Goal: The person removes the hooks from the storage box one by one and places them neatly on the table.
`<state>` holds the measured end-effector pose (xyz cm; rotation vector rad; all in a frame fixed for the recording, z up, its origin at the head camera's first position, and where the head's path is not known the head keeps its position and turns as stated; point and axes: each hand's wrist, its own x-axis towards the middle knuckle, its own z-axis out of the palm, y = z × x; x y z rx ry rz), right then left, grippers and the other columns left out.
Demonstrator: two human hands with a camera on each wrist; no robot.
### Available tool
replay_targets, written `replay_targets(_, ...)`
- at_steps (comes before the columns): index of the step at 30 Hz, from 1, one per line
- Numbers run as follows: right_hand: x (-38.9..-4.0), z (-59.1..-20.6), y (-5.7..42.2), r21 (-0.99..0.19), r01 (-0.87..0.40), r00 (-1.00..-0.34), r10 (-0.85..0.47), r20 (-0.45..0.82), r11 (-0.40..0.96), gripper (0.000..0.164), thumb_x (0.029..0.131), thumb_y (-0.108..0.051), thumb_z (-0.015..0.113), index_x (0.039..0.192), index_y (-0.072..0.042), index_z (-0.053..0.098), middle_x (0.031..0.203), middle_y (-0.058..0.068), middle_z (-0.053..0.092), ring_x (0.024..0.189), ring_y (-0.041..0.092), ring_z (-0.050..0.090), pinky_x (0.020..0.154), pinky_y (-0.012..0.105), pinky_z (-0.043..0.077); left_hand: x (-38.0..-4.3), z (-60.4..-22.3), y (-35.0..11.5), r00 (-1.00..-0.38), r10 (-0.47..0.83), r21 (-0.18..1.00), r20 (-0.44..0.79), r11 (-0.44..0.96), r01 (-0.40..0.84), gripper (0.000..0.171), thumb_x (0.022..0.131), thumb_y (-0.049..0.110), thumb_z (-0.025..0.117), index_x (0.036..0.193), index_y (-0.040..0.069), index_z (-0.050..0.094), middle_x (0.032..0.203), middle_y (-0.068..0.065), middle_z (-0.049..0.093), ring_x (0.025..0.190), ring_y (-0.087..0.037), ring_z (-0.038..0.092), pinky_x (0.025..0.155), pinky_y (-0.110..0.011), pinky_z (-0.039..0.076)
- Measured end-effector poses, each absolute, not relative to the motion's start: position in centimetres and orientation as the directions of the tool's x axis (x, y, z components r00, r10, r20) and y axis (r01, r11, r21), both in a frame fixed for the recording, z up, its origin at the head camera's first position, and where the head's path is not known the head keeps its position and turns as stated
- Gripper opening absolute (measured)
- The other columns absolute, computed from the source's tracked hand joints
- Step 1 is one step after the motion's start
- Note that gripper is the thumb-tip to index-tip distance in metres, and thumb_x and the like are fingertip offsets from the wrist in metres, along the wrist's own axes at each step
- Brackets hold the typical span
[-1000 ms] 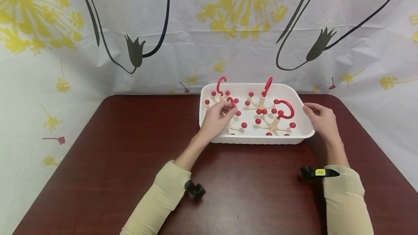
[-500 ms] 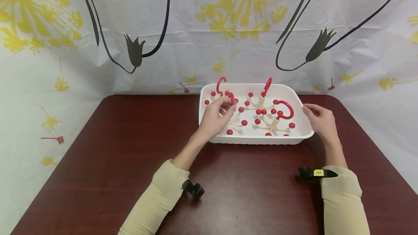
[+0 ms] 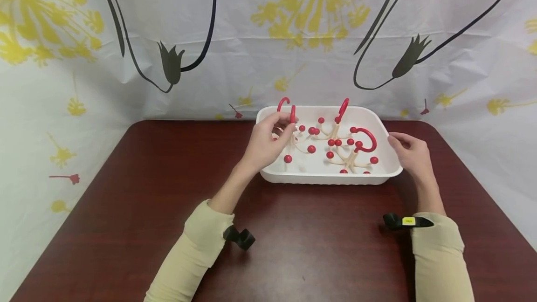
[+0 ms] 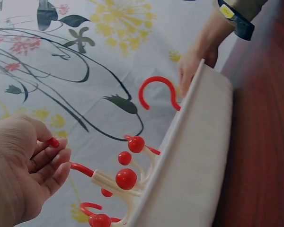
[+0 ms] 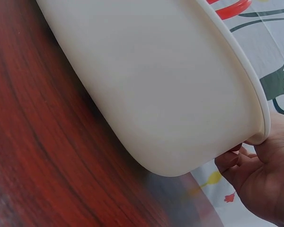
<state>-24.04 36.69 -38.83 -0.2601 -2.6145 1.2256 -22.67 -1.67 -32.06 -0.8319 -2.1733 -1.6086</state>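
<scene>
My left hand (image 3: 267, 142) pinches the red hook of a cream multi-arm hanger (image 3: 292, 114) with red ball tips, over the left part of a white tray (image 3: 327, 179). In the left wrist view the hanger's arms and balls (image 4: 126, 178) hang near the tray rim, below the fingers. My right hand (image 3: 414, 155) grips the tray's right rim. The right wrist view shows its fingers under that rim and the thumb side above. My left hand partly hides another hanger (image 3: 283, 100) at the back left.
Two more such hangers stand in the tray, one at the back middle (image 3: 342, 110) and one at the front right (image 3: 371, 141). The tray rests on a dark red wooden table (image 3: 319, 232). Behind the table hangs a patterned white cloth (image 3: 235, 59).
My left hand has risen and shifted slightly left and back, lifting the hanger, whose ball tips moved with it. The right hand and tray stay about where they were.
</scene>
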Motion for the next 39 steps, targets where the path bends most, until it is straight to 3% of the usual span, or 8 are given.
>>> replay_targets(22,-24.2,-39.1,36.9,-0.79,0.048,-0.956,0.259,0.142,0.611,0.056,0.103,-0.042,0.053,0.138,0.002,0.059,0.126,0.027,0.061,0.077,-0.001,0.055,0.062,0.009,0.048,-22.3,-30.4,-6.3,-0.816,0.207,0.773,0.539,0.262,0.577,0.023,0.097,0.008,0.066,0.118,-0.003,0.067,0.102,-0.011,0.069,0.089,-0.021,0.062,0.078,-0.031,0.052)
replay_targets(39,-24.1,-39.3,37.1,-0.795,0.034,-0.956,0.251,0.151,0.606,0.055,0.103,-0.041,0.054,0.136,0.003,0.059,0.123,0.028,0.061,0.073,-0.004,0.057,0.062,0.012,0.05,-23.4,-30.9,-10.1,-0.836,0.129,0.79,0.533,0.277,0.547,0.021,0.099,0.006,0.064,0.117,-0.004,0.066,0.107,-0.019,0.07,0.092,-0.031,0.065,0.082,-0.032,0.054)
